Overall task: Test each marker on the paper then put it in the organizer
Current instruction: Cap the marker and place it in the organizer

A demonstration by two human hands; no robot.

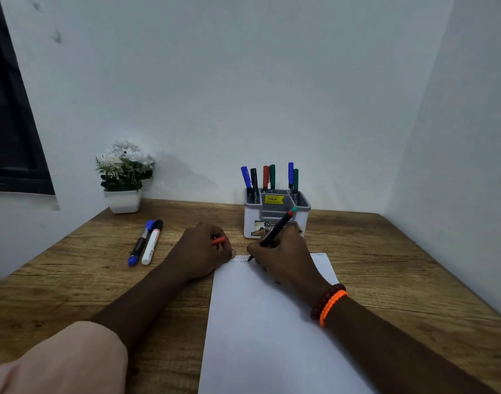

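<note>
My right hand (283, 255) grips a black marker (276, 230) with a red and teal end, its tip touching the top edge of the white paper (260, 331), where a red zigzag line runs. My left hand (201, 248) rests at the paper's top left corner and is closed on a red cap (218, 240). Behind my hands stands the grey and white organizer (276, 216), holding several blue, black, red and green markers. Two markers lie on the table to the left: a blue-capped one (140, 243) and a white one with a black cap (152, 242).
A wooden table (386, 265) fills the corner between white walls. A white pot of white flowers (124, 177) stands at the back left. A dark window frame (13, 132) is on the far left.
</note>
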